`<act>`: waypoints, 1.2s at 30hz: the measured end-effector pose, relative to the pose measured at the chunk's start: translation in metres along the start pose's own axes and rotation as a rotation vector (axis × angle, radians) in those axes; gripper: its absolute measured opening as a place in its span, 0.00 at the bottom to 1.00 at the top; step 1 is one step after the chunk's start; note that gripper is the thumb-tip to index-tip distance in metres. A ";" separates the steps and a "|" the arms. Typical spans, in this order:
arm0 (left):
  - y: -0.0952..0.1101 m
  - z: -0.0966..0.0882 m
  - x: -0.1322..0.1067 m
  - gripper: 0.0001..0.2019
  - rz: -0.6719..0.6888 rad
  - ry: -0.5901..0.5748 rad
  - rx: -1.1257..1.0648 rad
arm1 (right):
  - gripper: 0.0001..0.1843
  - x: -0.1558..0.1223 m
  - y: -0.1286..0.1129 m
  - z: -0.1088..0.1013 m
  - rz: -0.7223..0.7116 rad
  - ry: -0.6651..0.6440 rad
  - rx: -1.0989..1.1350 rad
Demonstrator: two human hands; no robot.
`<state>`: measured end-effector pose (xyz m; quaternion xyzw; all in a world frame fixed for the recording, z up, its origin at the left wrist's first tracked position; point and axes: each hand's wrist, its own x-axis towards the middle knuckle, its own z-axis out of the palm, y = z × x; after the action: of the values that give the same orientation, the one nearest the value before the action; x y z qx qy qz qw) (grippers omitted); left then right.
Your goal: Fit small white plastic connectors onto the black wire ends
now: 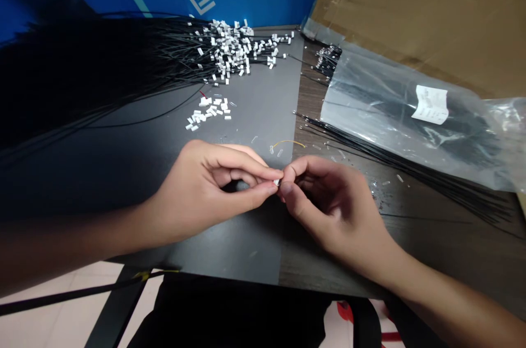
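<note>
Connector point(276, 182) (white) pinched btwn L hand point(209, 189) & R hand point(332, 211), both almost shut.

Tiny white plastic connector housing point(276, 182), gripped in a tight pinch between the left hand point(205, 189) and the right hand point(329, 211) (only a sliver of it showing, the rest hidden by the fingers). Both hands curled inward, meeting at the fingertips. Just beyond them, a thin yellow wire point(289, 142), bent in a low arc, lying flat and apart from both hands.
</note>
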<state>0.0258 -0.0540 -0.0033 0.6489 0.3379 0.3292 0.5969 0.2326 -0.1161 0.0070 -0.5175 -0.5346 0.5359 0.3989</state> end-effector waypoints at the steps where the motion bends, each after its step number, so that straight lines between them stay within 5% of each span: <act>1: 0.000 0.000 0.000 0.11 -0.002 0.003 0.007 | 0.06 0.000 0.001 0.000 -0.028 0.019 -0.042; 8: 0.002 -0.001 -0.001 0.10 -0.017 0.010 -0.004 | 0.06 -0.003 0.004 0.001 -0.224 0.081 -0.217; 21: 0.003 -0.001 0.000 0.18 -0.071 0.014 -0.170 | 0.05 -0.004 0.000 -0.002 -0.163 0.048 -0.074; 36: 0.001 0.000 0.002 0.18 -0.048 0.009 -0.115 | 0.06 -0.008 0.004 -0.003 -0.217 0.055 -0.131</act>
<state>0.0271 -0.0527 -0.0020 0.6037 0.3365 0.3368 0.6394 0.2369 -0.1235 0.0046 -0.4960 -0.6100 0.4391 0.4347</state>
